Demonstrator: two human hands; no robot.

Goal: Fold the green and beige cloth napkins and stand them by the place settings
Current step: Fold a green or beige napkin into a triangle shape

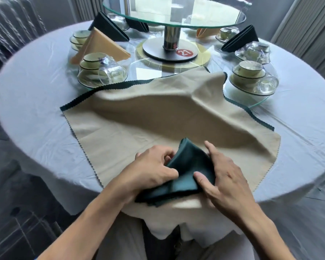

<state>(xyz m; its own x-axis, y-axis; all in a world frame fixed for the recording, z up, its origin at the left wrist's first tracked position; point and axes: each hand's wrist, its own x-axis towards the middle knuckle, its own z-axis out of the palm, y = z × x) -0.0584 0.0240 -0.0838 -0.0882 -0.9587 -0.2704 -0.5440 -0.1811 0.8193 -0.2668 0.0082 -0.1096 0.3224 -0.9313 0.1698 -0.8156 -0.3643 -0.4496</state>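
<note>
A folded green napkin (184, 175) is gripped by the left hand (154, 173) and right hand (221, 177) at the near table edge, over an unfolded beige napkin (158, 117), while several finished napkins (103, 45) are already stood by settings.

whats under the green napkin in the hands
The green napkin lies on a spread beige cloth, with a green cloth's edge showing beneath that. The table under the cloths there is covered.
</note>
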